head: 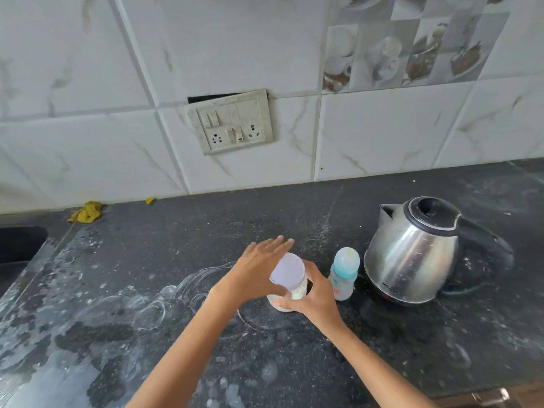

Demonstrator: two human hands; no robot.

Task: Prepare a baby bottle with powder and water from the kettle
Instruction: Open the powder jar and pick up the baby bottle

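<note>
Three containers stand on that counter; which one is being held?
The powder jar with the pale lid, gripped by the right hand and touched by the left hand. Baby bottle and kettle stand untouched.

The dark speckled bench carried a steel kettle, a baby bottle just beside it, a powder jar, and a yellow cloth.

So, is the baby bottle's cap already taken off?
No, the baby bottle stands on the counter beside the kettle with its cap on, and no hand touches it.
</note>
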